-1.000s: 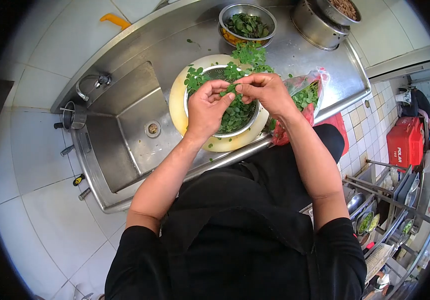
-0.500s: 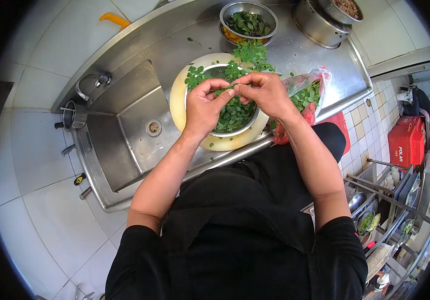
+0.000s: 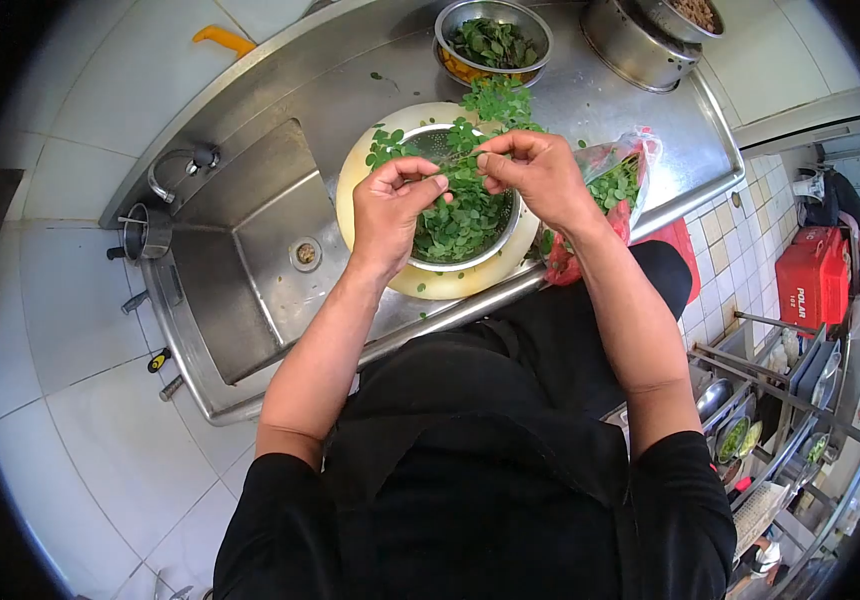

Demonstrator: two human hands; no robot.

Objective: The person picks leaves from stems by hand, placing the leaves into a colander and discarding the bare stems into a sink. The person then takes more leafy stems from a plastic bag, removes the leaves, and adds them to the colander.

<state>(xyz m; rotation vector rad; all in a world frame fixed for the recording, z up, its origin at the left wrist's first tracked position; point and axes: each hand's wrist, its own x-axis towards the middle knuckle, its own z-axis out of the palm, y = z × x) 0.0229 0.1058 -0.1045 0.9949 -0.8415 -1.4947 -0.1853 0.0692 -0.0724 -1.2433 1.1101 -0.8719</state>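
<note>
My left hand (image 3: 391, 212) and my right hand (image 3: 537, 172) are raised over a metal colander (image 3: 507, 238) full of small green leaves. Between their fingertips they pinch a thin green stem (image 3: 453, 164), one hand at each end. The colander sits in a pale yellow basin (image 3: 440, 284) on the steel counter. Leafy sprigs (image 3: 495, 101) lie on the basin's far rim. A red plastic bag (image 3: 605, 185) with more greens lies just right of my right hand.
A steel sink (image 3: 268, 250) with a tap (image 3: 178, 162) lies to the left. At the counter's back stand a steel bowl of leaves (image 3: 492, 42) and a steel pot (image 3: 640, 40). A red crate (image 3: 808, 283) and a dish rack (image 3: 780, 420) stand to the right.
My hands have drawn slightly apart along the stem, the left moving left and down, the right staying near the colander's far edge. The view has shifted a little.
</note>
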